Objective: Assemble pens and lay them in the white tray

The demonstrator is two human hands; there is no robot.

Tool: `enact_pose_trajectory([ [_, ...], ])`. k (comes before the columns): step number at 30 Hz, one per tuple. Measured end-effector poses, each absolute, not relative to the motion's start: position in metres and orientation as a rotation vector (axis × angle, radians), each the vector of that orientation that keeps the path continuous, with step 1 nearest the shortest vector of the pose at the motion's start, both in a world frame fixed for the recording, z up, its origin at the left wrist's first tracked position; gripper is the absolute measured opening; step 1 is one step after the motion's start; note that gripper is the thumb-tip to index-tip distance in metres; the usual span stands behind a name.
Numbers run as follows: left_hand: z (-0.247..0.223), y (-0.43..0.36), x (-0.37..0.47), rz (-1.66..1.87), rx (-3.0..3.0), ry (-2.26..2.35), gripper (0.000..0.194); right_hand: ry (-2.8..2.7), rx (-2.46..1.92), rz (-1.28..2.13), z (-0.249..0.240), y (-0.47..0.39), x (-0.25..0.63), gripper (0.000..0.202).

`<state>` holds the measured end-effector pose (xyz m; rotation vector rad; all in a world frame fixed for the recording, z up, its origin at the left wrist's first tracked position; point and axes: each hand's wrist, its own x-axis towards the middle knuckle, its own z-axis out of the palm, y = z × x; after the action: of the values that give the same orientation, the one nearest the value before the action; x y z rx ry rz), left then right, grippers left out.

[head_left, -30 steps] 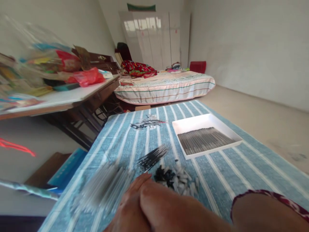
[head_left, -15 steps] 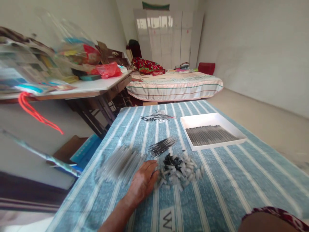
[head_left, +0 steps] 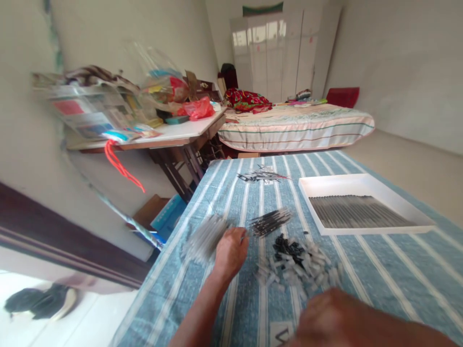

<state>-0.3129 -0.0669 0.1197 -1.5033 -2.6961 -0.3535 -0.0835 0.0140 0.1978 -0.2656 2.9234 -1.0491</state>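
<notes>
My left hand (head_left: 231, 250), its fingers curled together, is at the right edge of a bundle of clear tubes (head_left: 206, 238); whatever it may grip is too small to name. My right hand (head_left: 325, 315) is blurred at the lower right, below a pile of translucent caps (head_left: 314, 265), and its fingers cannot be made out. Small black caps (head_left: 287, 248) lie at the upper left of that pile. Dark thin refills (head_left: 270, 221) are bunched just beyond my left hand. A white tray (head_left: 334, 181) holds a row of dark-tipped sticks (head_left: 356, 211).
Scattered black pieces (head_left: 262, 176) lie at the far end of the striped cloth (head_left: 213, 188). Beyond it stands a bed (head_left: 296, 130). To the left, a side table (head_left: 181, 132) bears bags, with a red cord (head_left: 121, 166) hanging down.
The view has swung left, so the objects sit further right. My right hand has entered at the lower right. My left hand has moved away from the caps toward the tubes, its fingers now curled.
</notes>
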Motion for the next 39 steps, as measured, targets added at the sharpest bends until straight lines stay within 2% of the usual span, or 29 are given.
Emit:
enact_pose_trajectory([
  [2, 0.126, -0.067, -0.322, -0.271, -1.41, -2.758, 0.018, 2.926, 0.081, -1.072, 0.205, 0.025, -0.09, 0.018],
  [5, 0.129, -0.066, -0.329, -0.144, -1.356, -2.824, 0.017, 2.923, 0.464, -1.062, 0.186, 0.051, -0.1, 0.022],
  [11, 0.12, -0.052, -0.322, 0.01, -1.417, -2.873, 0.018, 2.933, 0.774, -1.089, 0.129, 0.089, -0.099, 0.026],
  [14, 0.118, -0.047, -0.32, 0.027, -1.447, -2.89, 0.021, 2.947, 0.928, -0.946, 0.12, 0.098, -0.095, 0.028],
  [19, 0.118, -0.049, -0.319, -0.035, -1.511, -2.899, 0.022, 2.92, 0.988, -0.769, 0.113, 0.105, -0.097, 0.024],
  [26, 0.122, -0.049, -0.324, -0.419, -1.471, -2.937, 0.019, 2.951, 0.872, -0.567, 0.112, 0.105, -0.122, 0.02],
  [28, 0.124, -0.045, -0.325, -0.751, -1.465, -2.965, 0.019, 2.955, 0.844, -0.516, 0.115, 0.104, -0.131, 0.02],
  [33, 0.121, -0.032, -0.317, -2.273, -1.066, -2.799, 0.013, 2.936, 0.778, -0.455, 0.122, 0.098, -0.149, 0.018],
  [36, 0.112, -0.03, -0.312, -2.72, -0.958, -2.644, 0.02, 2.931, 0.747, -0.441, 0.123, 0.096, -0.157, 0.019],
  [39, 0.103, -0.037, -0.313, -2.945, -0.987, -2.56, 0.022, 2.934, 0.753, -0.393, 0.121, 0.097, -0.166, 0.021],
])
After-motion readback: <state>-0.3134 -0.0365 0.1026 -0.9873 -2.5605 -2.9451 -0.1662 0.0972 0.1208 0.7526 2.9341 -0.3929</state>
